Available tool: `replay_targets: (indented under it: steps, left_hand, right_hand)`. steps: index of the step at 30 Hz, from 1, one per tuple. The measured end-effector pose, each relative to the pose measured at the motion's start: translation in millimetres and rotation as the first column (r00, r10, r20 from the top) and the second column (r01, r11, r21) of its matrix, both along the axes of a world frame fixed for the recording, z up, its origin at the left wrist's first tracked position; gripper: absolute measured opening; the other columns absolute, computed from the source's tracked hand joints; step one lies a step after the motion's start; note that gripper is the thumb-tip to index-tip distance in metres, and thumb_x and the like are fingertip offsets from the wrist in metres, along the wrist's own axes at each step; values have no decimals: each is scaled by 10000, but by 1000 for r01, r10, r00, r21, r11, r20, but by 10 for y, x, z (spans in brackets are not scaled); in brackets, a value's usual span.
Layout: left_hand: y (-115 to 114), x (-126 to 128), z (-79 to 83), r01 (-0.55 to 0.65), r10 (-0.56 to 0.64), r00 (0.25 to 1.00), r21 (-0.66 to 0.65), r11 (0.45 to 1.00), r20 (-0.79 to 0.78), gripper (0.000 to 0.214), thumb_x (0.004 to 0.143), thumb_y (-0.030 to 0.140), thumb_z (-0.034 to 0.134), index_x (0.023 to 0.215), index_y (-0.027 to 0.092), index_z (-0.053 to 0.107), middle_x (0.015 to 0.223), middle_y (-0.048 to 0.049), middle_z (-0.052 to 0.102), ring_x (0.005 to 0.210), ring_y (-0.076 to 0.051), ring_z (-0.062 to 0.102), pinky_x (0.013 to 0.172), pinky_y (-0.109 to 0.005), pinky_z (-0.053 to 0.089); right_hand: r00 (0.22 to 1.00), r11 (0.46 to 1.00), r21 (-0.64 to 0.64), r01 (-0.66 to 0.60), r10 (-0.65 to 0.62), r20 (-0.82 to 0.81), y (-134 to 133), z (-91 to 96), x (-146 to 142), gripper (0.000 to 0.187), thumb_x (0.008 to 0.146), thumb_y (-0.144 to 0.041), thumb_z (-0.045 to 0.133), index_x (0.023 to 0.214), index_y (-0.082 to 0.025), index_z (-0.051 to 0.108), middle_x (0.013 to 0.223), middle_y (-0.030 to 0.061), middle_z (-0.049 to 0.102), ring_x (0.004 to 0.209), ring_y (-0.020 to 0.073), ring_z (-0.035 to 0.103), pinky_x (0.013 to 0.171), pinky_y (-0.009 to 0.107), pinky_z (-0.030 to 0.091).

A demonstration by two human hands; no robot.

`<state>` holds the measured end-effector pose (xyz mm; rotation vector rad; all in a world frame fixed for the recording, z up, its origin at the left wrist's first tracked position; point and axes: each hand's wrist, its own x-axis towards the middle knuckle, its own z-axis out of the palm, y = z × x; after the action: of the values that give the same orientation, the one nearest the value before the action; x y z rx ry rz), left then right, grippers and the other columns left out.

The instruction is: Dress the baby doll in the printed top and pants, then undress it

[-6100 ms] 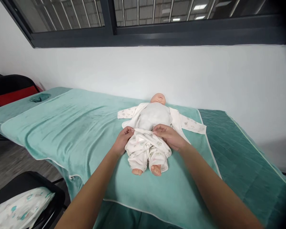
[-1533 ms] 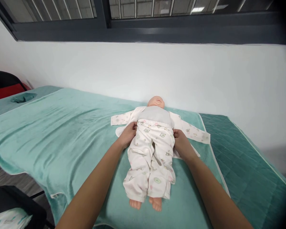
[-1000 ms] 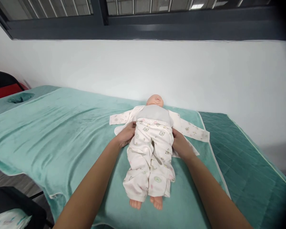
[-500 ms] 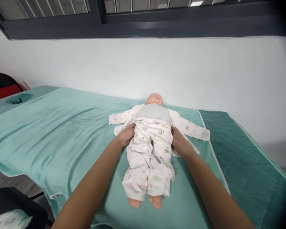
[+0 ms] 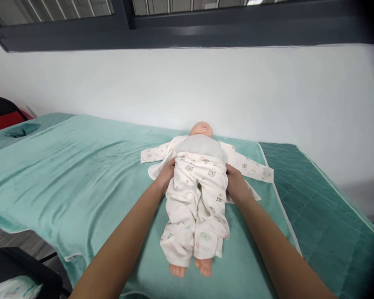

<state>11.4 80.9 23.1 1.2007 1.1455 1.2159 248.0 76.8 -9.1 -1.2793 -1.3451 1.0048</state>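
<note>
Fingers (image 5: 171, 166) of my left hand (image 5: 166, 177) and right hand (image 5: 236, 186) pinch the waistband of the trousers (image 5: 195, 203) at the hips of the doll (image 5: 201, 129) on the towel (image 5: 81, 174). Soft, light, stretchy cloth, I judge: best held by that edge. Earlier it sat bunched lower; now it reaches the belly.

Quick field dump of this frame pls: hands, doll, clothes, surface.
left hand: grips the waistband of the printed trousers on one side
right hand: grips the same waistband on the opposite side
baby doll: on its back, lying away from the person, trousers up to the waist
printed top: open, spread under the doll, sleeves out to both sides
towel: light teal, under the doll
massage table: darker teal quilted cover, beneath the towel
</note>
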Motion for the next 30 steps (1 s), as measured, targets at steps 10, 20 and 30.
replay_targets:
  steps: [10, 20, 30]
  left_hand:
    - [-90, -41, -138, -285, 362, 924, 413, 865, -122, 173, 843, 226, 596, 997, 236, 674, 1033, -25, 656, 950, -153, 632, 897, -303, 493]
    - [-39, -138, -100, -140, 211, 956, 314, 939, -205, 156, 894, 346, 594, 981, 242, 673, 987, -22, 640, 919, -161, 604, 875, -308, 470]
    - [-1, -189, -78, 10, 131, 948, 441, 897, -290, 163, 897, 333, 595, 1010, 234, 660, 1126, -59, 566, 1086, -187, 550, 977, -325, 438]
  right_hand:
    - [984, 924, 343, 168, -177, -4, -133, 187, 50, 110, 842, -291, 628, 936, -235, 623, 958, 37, 620, 898, 187, 586, 822, 339, 491]
    - [990, 939, 316, -135, 110, 93, -103, 234, 54, 162, 849, -297, 689, 998, -271, 629, 1043, 22, 572, 901, 173, 556, 843, 352, 474]
    - [969, 926, 291, -240, 208, 134, -28, 259, 74, 160, 856, -285, 678, 999, -262, 609, 1012, 22, 578, 962, 185, 544, 907, 348, 440]
